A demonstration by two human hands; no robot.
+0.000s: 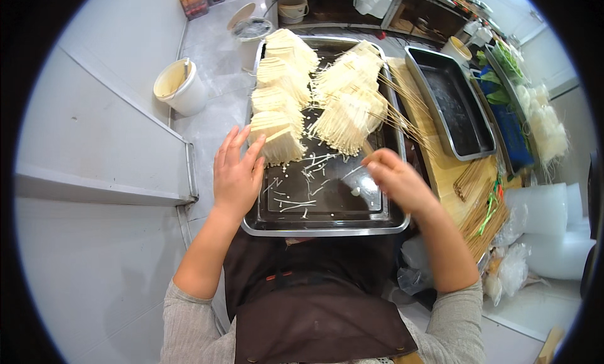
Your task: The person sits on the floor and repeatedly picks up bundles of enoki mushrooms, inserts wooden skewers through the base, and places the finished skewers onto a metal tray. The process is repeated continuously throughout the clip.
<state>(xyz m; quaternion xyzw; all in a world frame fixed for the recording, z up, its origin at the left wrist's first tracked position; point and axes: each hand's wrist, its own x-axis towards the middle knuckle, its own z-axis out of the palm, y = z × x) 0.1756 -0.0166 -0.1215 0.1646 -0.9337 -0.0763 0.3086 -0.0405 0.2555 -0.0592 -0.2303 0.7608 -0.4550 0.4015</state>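
Note:
A large dark metal tray (325, 231) lies before me. Along its left side, bundles of enoki mushrooms (278, 100) overlap in a row. My left hand (237, 173) rests at the nearest bundle, its fingertips touching the cut ends. On the tray's right, skewered enoki mushrooms (351, 114) lie with their bamboo skewers (410, 123) sticking out over the right rim. My right hand (398, 177), slightly blurred, is below them with its fingers curled around the end of a light brown, stick-like thing (367, 148). Most of that thing is hidden. Loose mushroom stems (295, 203) lie scattered on the near part.
A wooden board (443, 168) at right bears a black tray (455, 104) and bundled skewers (486, 215). Beyond are leafy greens (508, 62) and white noodle-like strands (547, 123). White buckets (186, 97) stand on the floor, left and behind. A wall panel (104, 152) borders the left.

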